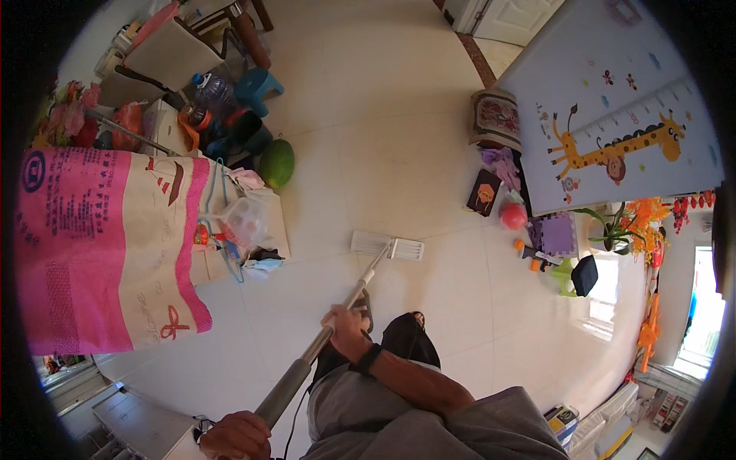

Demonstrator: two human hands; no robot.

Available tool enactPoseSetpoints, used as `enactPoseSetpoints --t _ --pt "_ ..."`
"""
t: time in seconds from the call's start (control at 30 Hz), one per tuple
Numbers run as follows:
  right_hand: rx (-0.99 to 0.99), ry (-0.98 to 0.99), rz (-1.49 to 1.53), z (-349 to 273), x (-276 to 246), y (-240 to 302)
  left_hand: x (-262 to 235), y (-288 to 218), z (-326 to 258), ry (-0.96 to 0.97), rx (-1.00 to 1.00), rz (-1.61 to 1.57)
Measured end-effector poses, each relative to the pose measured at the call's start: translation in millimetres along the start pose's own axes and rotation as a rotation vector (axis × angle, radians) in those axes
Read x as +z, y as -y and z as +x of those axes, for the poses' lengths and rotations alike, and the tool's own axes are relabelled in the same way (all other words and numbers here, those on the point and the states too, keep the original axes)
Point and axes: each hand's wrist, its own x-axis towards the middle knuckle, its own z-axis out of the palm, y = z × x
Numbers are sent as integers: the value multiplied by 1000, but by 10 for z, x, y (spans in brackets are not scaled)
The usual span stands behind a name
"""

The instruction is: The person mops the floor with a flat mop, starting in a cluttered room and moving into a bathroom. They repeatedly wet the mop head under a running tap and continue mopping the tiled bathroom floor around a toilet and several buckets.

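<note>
A flat mop runs from the lower left up to the middle of the floor, its pole (285, 389) slanting away from me. Its white rectangular head (410, 249) lies flat on the pale tiles, just ahead of my feet. Wrapped round the thick grey top end of the pole is my left hand (236, 435), at the lower edge. My right hand (349, 331) grips the silver shaft farther down. That forearm, with a dark band at the wrist, crosses in front of my body.
On the left, a pink and cream cloth (92, 253) covers a piece of furniture. A watermelon (277, 163), a blue stool (258, 88) and a large bottle (213, 92) stand beyond it. A red ball (514, 215), a dark box (484, 192) and a green stool (563, 276) line the right.
</note>
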Motion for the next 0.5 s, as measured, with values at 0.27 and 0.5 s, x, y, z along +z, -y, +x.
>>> enactPoseSetpoints --t 0.27,0.5 --pt "-448 151 -418 958 -238 451 261 466 426 -32 -34 422" --pt "-443 126 -411 2301 -533 1548 477 1435 1322 290 45 251"
